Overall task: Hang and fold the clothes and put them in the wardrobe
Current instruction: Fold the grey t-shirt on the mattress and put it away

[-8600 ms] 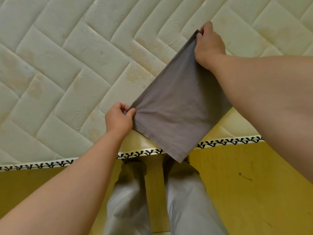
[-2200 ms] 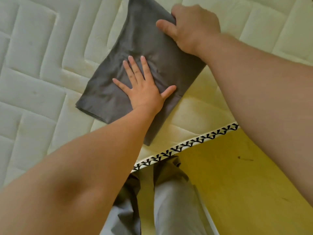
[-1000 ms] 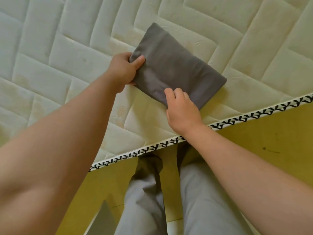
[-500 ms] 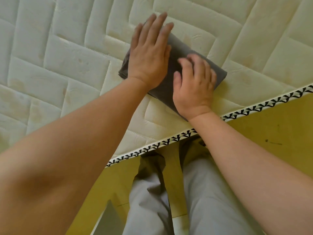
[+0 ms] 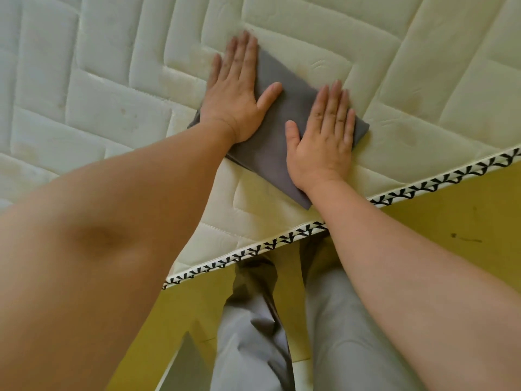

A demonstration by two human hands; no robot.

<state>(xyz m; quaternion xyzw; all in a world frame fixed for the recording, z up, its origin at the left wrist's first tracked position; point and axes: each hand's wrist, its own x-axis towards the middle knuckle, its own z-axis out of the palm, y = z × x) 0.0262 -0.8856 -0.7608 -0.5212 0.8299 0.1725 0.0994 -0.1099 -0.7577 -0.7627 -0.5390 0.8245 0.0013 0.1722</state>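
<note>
Head view: your left hand (image 5: 235, 94) and right hand (image 5: 324, 139) press flat, fingers straight, on the folded grey garment (image 5: 277, 142) at frame centre, on the quilted mattress (image 5: 112, 108).

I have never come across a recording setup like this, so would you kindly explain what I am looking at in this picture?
There is no machine here. A person wears a wide-angle camera on the head, looking forward and down, so you see their own bare arms reaching out. The picture is that head view.

The pale quilted surface is a mattress, with a black-and-white patterned trim along its near edge. On it lies a grey cloth, folded into a small rectangle.

The left hand and the right hand both lie flat on the cloth with fingers straight, pressing it down. Neither hand grips anything.

Below the mattress edge are the person's grey trousers and a yellow floor.
</note>
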